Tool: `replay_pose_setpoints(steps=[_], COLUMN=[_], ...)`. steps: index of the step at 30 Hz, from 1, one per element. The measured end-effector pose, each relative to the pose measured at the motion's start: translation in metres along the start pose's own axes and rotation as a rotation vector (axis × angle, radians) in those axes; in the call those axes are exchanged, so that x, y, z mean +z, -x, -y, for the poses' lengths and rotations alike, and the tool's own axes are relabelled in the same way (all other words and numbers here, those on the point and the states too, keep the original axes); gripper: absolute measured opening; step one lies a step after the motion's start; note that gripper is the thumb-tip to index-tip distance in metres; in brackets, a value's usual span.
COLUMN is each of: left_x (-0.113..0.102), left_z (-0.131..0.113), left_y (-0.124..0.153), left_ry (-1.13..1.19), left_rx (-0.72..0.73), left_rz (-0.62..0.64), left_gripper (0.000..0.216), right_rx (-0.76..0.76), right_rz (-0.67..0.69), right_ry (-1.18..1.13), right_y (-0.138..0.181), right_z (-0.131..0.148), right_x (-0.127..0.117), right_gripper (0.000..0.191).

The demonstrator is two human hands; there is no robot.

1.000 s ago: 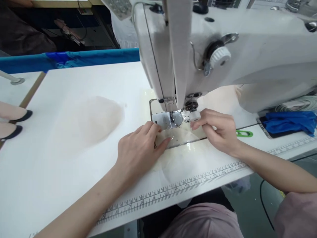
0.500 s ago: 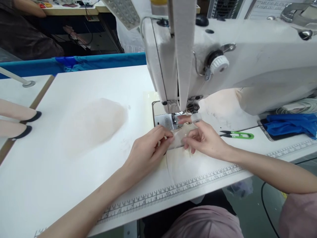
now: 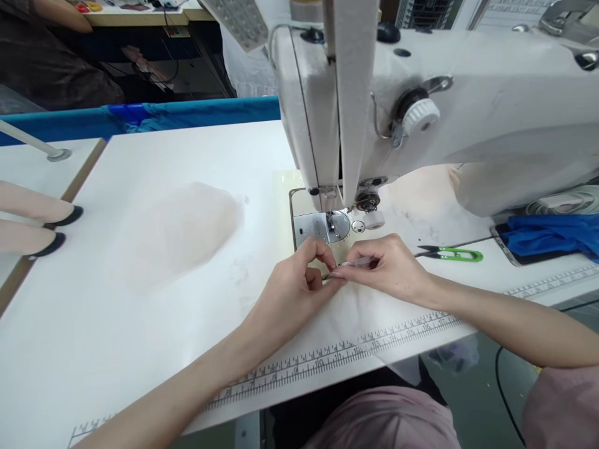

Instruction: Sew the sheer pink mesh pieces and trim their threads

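In front of the sewing machine [image 3: 477,87], my left hand [image 3: 302,277] and my right hand [image 3: 395,269] meet with fingertips pinched together. Between them is a thin, sheer white fabric [image 3: 359,262], its edge gathered at the fingers. The rest of this fabric is hard to tell from the white table beneath. Just behind my fingers lie the metal needle plate [image 3: 306,229] and the presser foot [image 3: 331,223], with no hand on them. To the right of my right hand rest green thread snips [image 3: 458,254].
A sheer beige fabric piece [image 3: 201,231] lies on the table at left. A blue cloth [image 3: 555,234] covers part of a phone [image 3: 512,248] at right. A printed ruler [image 3: 322,362] runs along the front edge. Across the blue cloth barrier, a person's arm [image 3: 60,14] shows.
My right hand has drawn back from the presser foot and closed its fingers on the fabric. My left hand has shifted right to meet it.
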State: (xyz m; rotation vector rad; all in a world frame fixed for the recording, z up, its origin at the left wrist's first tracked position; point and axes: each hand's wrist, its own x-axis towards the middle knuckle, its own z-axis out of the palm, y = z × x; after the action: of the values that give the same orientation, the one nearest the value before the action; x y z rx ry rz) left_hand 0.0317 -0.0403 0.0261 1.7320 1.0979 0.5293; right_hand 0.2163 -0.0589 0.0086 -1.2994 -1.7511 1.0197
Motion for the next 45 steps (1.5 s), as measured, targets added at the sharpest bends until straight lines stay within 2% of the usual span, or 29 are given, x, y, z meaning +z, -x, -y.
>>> replay_pose_setpoints(steps=[4, 8, 11, 18, 21, 25, 28, 35, 39, 45], left_x=[-0.009, -0.013, -0.011, -0.009, -0.006, -0.003, -0.002, -0.001, 0.0, -0.001], left_z=[-0.001, 0.002, 0.004, 0.005, 0.007, 0.009, 0.01, 0.015, 0.014, 0.01], left_y=[-0.006, -0.01, -0.011, -0.008, -0.005, 0.0, 0.002, 0.002, 0.003, 0.004], left_ry=[0.233, 0.355, 0.357, 0.254, 0.1, -0.306, -0.448, -0.47, -0.455, -0.561], left_rx=[-0.123, -0.156, -0.145, -0.112, -0.007, 0.319, 0.48, 0.544, 0.53, 0.516], left_rz=[0.115, 0.206, 0.209, 0.255, 0.169, -0.125, -0.222, -0.245, -0.234, -0.239], left_gripper=[0.017, 0.016, 0.014, 0.016, 0.016, 0.012, 0.012, 0.007, 0.006, 0.008], right_rx=[0.06, 0.091, 0.09, -0.018, -0.021, -0.02, -0.032, -0.056, -0.073, -0.118], right_rz=[0.021, 0.032, 0.034, 0.025, 0.031, 0.046, 0.068, 0.095, 0.101, 0.117], right_ry=[-0.087, -0.13, -0.123, -0.086, -0.08, -0.076, -0.037, 0.042, 0.06, 0.102], right_y=[-0.001, -0.003, -0.003, 0.0, 0.001, 0.001, 0.001, 0.001, 0.002, 0.003], right_z=[0.002, 0.004, 0.004, 0.008, 0.008, 0.005, 0.003, 0.0, 0.0, -0.002], right_x=[-0.006, -0.015, -0.017, -0.013, -0.013, -0.013, -0.012, -0.011, -0.011, -0.01], right_gripper=[0.015, 0.013, 0.014, 0.01, 0.01, 0.011, 0.013, 0.014, 0.012, 0.013])
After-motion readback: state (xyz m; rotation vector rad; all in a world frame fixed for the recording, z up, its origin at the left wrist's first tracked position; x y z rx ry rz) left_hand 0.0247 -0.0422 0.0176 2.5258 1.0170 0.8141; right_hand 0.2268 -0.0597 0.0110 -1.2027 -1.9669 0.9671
